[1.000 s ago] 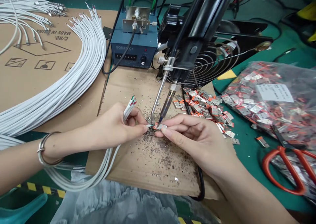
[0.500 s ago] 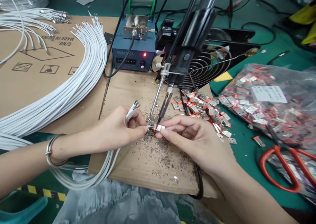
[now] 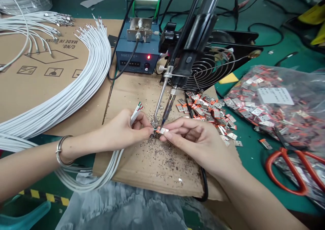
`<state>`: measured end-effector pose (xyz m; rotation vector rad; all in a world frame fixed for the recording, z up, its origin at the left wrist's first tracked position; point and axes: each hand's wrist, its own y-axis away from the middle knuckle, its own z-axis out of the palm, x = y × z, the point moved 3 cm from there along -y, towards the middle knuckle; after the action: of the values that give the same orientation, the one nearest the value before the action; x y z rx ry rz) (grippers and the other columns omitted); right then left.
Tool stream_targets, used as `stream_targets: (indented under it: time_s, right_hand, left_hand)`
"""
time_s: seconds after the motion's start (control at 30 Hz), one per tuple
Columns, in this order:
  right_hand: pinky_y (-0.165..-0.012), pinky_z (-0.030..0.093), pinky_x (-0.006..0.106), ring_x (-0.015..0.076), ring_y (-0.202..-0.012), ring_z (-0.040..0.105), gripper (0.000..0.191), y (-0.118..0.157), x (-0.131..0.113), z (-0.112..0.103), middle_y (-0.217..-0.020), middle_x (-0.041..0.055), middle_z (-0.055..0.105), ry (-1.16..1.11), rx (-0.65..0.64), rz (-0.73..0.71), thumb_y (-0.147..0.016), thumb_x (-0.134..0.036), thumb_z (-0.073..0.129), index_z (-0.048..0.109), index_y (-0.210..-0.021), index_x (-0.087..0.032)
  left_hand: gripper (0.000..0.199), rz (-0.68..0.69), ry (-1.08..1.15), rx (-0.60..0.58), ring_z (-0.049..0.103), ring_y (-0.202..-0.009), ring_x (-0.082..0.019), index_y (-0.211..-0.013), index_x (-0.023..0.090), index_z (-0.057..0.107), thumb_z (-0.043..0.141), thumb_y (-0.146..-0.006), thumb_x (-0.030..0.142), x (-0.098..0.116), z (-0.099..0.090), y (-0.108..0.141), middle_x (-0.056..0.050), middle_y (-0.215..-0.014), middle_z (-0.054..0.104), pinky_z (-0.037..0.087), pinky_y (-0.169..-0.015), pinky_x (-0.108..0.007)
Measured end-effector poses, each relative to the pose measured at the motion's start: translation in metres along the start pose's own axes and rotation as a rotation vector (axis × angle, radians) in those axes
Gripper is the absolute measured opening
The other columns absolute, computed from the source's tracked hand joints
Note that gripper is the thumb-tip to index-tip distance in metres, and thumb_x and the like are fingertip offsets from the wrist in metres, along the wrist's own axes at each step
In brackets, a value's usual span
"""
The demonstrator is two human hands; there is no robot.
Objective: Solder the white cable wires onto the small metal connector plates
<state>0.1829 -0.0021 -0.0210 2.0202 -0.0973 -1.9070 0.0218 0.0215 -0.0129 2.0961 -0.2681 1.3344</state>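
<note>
My left hand is closed on several white cables. Their stripped coloured wire ends poke up past the fingers, and one wire end sits pinched at the fingertips. Between the thumb and fingers of my right hand is a small metal USB connector with an orange-red part facing the wire. The tip of a mounted soldering iron comes down at the joint between wire and connector. Beside it ends a bent metal solder feed tube. Whether the wire touches the connector is too small to tell.
A blue solder feeder with a solder spool stands behind, near a black fan. Loose USB connectors lie right, before a bag of more. Red-handled scissors lie at right, bundled white cables left. Solder bits litter the cardboard.
Both hands stay almost in place at the iron tip. My left wrist and forearm have shifted slightly to the right. The camera view has moved a little.
</note>
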Motion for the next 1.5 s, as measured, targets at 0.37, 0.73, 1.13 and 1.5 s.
stream_targets:
  time_s: [0.37,0.73,1.13,1.5]
  right_hand:
    - [-0.054,0.052,0.018,0.0117,-0.058,0.066,0.01,-0.002,0.0,-0.002,-0.063,0.0026,0.071,-0.02,-0.05,0.004,-0.065,-0.025,0.071,0.067,-0.072,-0.018]
    - [-0.058,0.053,0.018,0.0121,-0.062,0.068,0.01,0.0,0.007,-0.006,-0.065,0.0022,0.072,-0.042,-0.047,-0.012,-0.068,-0.024,0.071,0.067,-0.075,-0.018]
    - [-0.06,0.054,0.018,0.0118,-0.065,0.069,0.007,0.002,0.006,-0.007,-0.069,0.0005,0.072,-0.096,-0.082,-0.014,-0.07,-0.023,0.07,0.068,-0.077,-0.021]
    - [-0.055,0.054,0.019,0.0134,-0.06,0.068,0.015,-0.001,0.003,-0.002,-0.063,0.0018,0.072,-0.036,-0.018,-0.006,-0.06,-0.024,0.077,0.068,-0.071,-0.019]
  left_hand:
    - [0.01,0.08,-0.02,0.027,0.031,-0.042,-0.005,-0.066,0.015,0.051,0.055,-0.073,0.021,0.0,0.003,0.002,0.01,-0.045,0.033,0.024,-0.04,-0.017]
    - [0.009,0.078,-0.023,0.061,0.031,-0.043,-0.005,-0.064,0.015,0.051,0.054,-0.071,0.019,0.005,0.004,0.002,0.008,-0.045,0.035,0.025,-0.04,-0.017]
    - [0.009,0.059,-0.007,0.059,0.031,-0.041,-0.004,-0.062,0.015,0.052,0.055,-0.07,0.018,0.007,0.003,0.003,0.009,-0.043,0.034,0.025,-0.038,-0.016]
    - [0.011,0.035,-0.065,0.045,0.03,-0.041,-0.004,-0.062,0.014,0.051,0.055,-0.071,0.019,0.009,0.003,0.001,0.009,-0.043,0.033,0.024,-0.039,-0.017]
